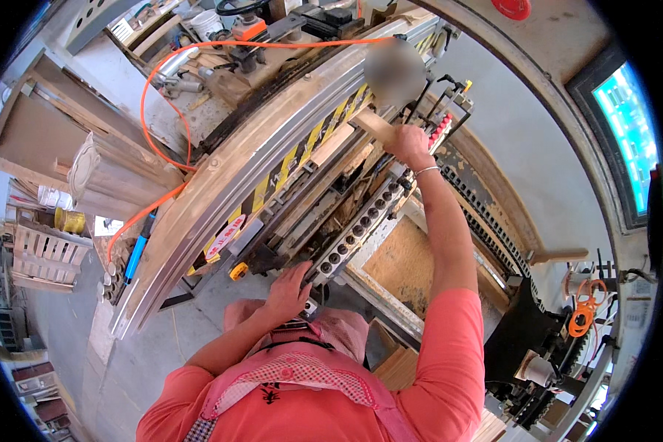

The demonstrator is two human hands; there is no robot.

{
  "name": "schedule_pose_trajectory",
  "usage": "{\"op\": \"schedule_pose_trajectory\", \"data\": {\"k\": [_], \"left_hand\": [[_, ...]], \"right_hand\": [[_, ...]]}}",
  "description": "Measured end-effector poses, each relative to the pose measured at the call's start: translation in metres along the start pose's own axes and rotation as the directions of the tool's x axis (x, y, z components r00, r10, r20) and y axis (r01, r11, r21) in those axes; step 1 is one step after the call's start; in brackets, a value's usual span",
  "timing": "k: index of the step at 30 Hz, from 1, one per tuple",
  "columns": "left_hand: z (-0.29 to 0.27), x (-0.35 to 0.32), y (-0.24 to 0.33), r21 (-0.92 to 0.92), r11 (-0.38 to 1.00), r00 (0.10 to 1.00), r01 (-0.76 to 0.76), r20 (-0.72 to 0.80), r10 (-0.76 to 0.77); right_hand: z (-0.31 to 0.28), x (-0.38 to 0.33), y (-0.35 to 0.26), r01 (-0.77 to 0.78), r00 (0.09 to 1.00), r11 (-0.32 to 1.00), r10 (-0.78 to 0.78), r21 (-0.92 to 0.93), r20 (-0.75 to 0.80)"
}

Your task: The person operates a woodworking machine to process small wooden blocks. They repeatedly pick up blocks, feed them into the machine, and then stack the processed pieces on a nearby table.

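My right hand is stretched out to the far side of the machine, its fingers closed around a short flat piece of light wood. The wood slants up and left from my grip. My left hand lies close to my body with fingers extended, at the near end of a metal rail with a row of round black holes. Nothing shows in that hand. Another pale wooden strip lies along the machine, left of my right hand. A blurred round patch hides what is beyond the wood.
A yellow-black striped guard runs along the wooden-topped beam on the left. An orange hose loops over it. A yellow tape measure sits near my left hand. Red knobs line the right side; a lit screen stands far right.
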State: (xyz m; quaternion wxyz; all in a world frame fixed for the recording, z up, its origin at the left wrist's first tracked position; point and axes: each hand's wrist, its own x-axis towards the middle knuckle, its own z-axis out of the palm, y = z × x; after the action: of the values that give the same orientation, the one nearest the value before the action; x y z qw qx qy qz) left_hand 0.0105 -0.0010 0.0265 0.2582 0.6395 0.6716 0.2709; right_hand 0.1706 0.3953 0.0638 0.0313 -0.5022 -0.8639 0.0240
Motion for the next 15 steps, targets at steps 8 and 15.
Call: {"op": "schedule_pose_trajectory", "data": {"k": [8,15], "left_hand": [[0.0016,0.0009,-0.005,-0.08,0.989,0.992,0.127,0.034,-0.125],[0.0017,0.0045,-0.0048,-0.09,0.987,0.99,0.131,0.072,-0.125]], "right_hand": [[0.0029,-0.0002,0.0002,0.001,1.0,1.0,-0.001,0.012,-0.027],[0.0053,0.0071,-0.003,-0.049,0.999,0.998,0.049,0.032,-0.022]]}}
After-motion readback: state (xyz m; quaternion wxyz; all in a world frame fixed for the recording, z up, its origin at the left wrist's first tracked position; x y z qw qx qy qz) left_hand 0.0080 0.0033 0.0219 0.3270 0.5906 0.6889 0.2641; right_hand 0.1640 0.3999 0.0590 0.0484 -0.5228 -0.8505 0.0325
